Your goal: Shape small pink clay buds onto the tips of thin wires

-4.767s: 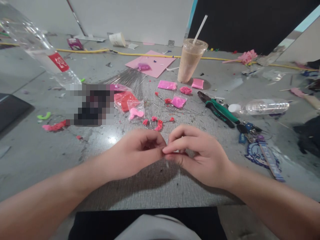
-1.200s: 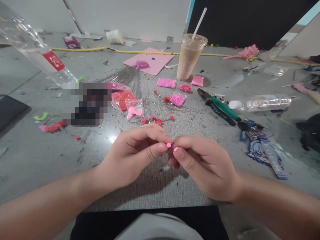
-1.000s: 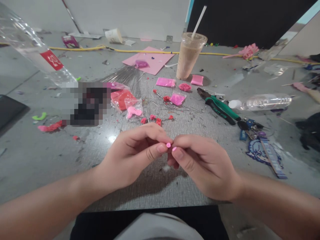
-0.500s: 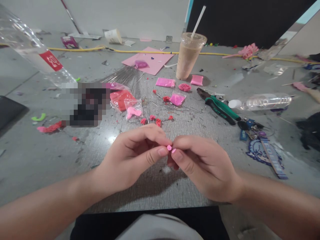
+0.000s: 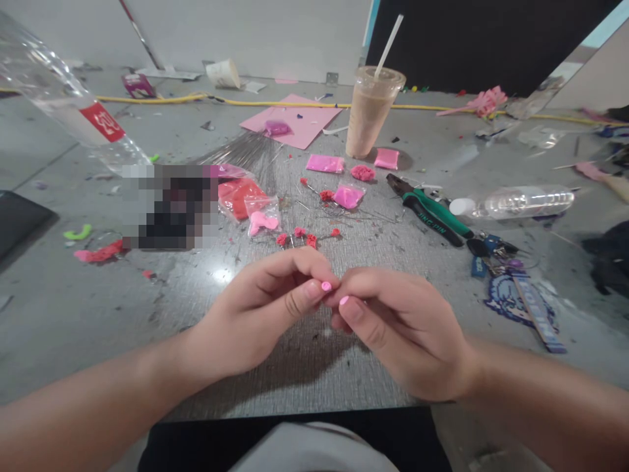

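left hand (image 5: 265, 308): thumb and forefinger pinched on a small pink piece (image 5: 326, 286), held above the table (image 5: 285, 393), near its front edge. right hand (image 5: 407, 334): thumb and forefinger drawn together, fingertips against those of the left; a pink dab (image 5: 344, 300) at the thumb tip, whether gripped or merely stuck there cannot be told.

just beyond the hands: red tufts (image 5: 311, 240), several, some on thin wire. to the right: blue patterned tag (image 5: 515, 305), beside a bunch of keys; pliers (image 5: 437, 213), green and black handles, lying flat.

farther: clear bag (image 5: 263, 221) with light pink contents, overlapping a red packet (image 5: 239, 195); magenta packet (image 5: 348, 195); pink-red clump (image 5: 363, 173), near two flat pink packets (image 5: 325, 163); lidded cup (image 5: 372, 118), upright, straw in, tan drink.

rearmost: wire bundle (image 5: 240, 149), fanned, by a pink sheet (image 5: 309, 128); yellow cord (image 5: 275, 103), running across; paper cup (image 5: 223, 73), on its side.
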Demonstrator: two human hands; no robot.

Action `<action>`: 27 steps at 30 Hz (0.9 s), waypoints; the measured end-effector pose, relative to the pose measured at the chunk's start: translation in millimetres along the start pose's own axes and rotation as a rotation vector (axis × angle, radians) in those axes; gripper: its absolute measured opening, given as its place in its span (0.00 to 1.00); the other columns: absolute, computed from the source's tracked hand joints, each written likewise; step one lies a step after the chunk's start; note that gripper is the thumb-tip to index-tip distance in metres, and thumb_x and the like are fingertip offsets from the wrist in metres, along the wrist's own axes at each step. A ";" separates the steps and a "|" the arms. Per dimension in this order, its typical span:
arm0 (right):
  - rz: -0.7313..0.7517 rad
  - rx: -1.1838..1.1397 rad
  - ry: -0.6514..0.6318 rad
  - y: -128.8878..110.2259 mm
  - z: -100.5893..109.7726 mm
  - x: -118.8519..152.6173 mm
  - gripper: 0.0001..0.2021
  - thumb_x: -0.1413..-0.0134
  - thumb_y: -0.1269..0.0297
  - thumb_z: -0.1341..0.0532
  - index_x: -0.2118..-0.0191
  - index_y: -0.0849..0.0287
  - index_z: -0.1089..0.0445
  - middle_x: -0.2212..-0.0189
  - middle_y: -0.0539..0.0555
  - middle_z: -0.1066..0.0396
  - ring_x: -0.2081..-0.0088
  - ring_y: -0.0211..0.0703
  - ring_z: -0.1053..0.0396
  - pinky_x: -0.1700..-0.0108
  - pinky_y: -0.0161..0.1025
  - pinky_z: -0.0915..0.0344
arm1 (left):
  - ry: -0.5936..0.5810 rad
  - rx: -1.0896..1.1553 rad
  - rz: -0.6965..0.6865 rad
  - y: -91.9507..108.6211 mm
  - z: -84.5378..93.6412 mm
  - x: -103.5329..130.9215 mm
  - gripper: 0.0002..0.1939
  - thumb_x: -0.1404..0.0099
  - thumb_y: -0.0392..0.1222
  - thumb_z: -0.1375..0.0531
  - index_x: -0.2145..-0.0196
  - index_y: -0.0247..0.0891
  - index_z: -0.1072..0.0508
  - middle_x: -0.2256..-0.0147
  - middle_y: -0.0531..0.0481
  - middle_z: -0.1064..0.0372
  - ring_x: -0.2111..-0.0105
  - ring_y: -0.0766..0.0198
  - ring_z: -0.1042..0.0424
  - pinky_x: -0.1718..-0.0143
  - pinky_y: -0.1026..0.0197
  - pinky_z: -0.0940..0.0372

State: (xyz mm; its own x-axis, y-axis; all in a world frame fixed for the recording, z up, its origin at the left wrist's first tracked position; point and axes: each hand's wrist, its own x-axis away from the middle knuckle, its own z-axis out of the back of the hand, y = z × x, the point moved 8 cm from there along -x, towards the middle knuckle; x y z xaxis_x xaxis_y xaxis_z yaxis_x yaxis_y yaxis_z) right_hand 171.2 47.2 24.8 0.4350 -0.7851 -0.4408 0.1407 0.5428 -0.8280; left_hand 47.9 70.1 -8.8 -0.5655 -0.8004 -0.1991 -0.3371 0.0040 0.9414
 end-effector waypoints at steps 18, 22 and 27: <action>0.011 0.019 -0.031 -0.1 -1.8 -1.4 0.07 0.30 0.69 0.41 0.62 0.59 0.28 0.73 0.50 0.27 0.72 0.35 0.30 0.68 0.33 0.32 | 0.014 -0.025 0.025 2.0 2.6 0.9 0.04 0.28 0.34 0.38 0.60 0.40 0.22 0.66 0.50 0.31 0.65 0.67 0.28 0.60 0.64 0.29; 0.004 0.009 -0.039 0.4 -2.4 -1.2 0.06 0.31 0.69 0.41 0.61 0.58 0.28 0.71 0.51 0.25 0.71 0.36 0.29 0.68 0.34 0.31 | 0.046 -0.009 0.009 1.4 5.2 1.1 0.03 0.28 0.35 0.37 0.60 0.40 0.22 0.66 0.50 0.32 0.65 0.67 0.29 0.61 0.64 0.30; 0.011 0.005 -0.026 0.6 -1.8 -0.8 0.05 0.31 0.69 0.41 0.61 0.58 0.28 0.72 0.51 0.25 0.72 0.36 0.30 0.69 0.34 0.31 | 0.049 0.062 0.014 -2.2 5.6 1.9 0.05 0.27 0.33 0.38 0.59 0.41 0.22 0.64 0.50 0.32 0.64 0.68 0.29 0.59 0.66 0.30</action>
State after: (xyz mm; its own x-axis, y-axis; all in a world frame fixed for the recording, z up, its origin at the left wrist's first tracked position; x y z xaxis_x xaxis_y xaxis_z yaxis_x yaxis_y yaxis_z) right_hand 169.3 47.6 24.1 0.4592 -0.7714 -0.4404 0.1405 0.5526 -0.8215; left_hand 43.3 71.9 -12.7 -0.5334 -0.8283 -0.1713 -0.3763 0.0509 0.9251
